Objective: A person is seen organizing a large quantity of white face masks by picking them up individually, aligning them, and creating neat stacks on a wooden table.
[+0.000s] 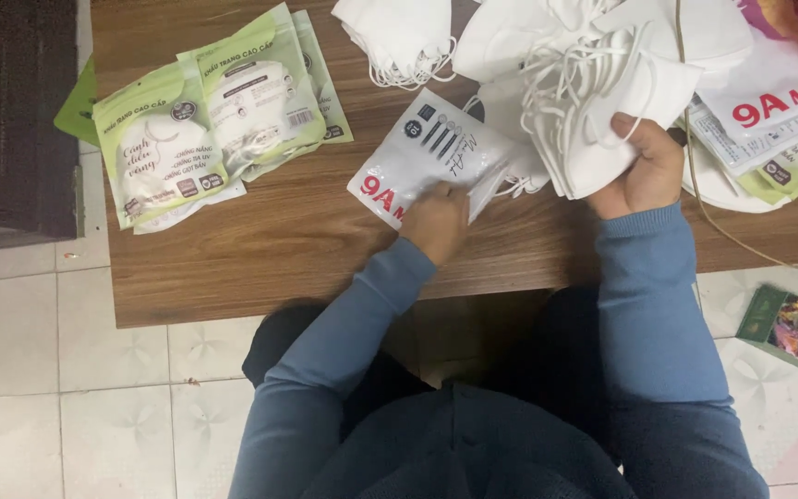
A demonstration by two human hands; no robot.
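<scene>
On the bench [260, 249], the left hand [436, 222] pinches the near edge of a white mask pouch [431, 152] lying flat, its long axis slanting toward the right hand [644, 171], whose grip clamps a stack of white masks [602, 102] just beside the pouch's mouth.

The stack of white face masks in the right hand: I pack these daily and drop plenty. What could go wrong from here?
1. The right hand pinches the stack of white face masks by one edge only, so it may fan out and spill.
2. Its loose ear loops could snag on the masks beside it.
3. The left hand presses the flat white pouch near the wooden table's front edge; it may slide off.
</scene>
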